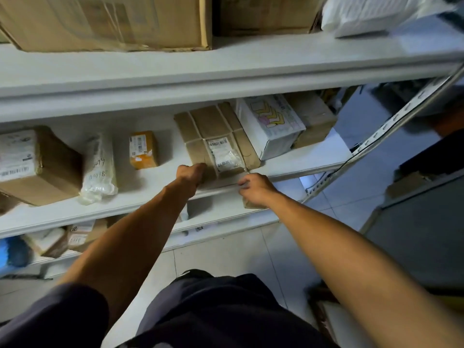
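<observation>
A flat brown taped parcel (213,131) with a white shipping label lies on the middle shelf (301,159) of a white rack, its near end at the shelf's front edge. My left hand (189,174) grips the parcel's near left corner with curled fingers. My right hand (253,188) is at the parcel's near right corner, by the shelf's front lip, with fingers bent. Whether those fingers hold the parcel I cannot make out. A small brown piece (247,203) shows under the right hand.
On the same shelf are a white printed box (271,126), a brown box (313,121) behind it, a small orange parcel (143,149), a bubble-wrapped packet (99,169) and a big labelled carton (32,167). Large cartons (108,21) sit above. More parcels lie on the lower shelf (75,234). Tiled floor lies below.
</observation>
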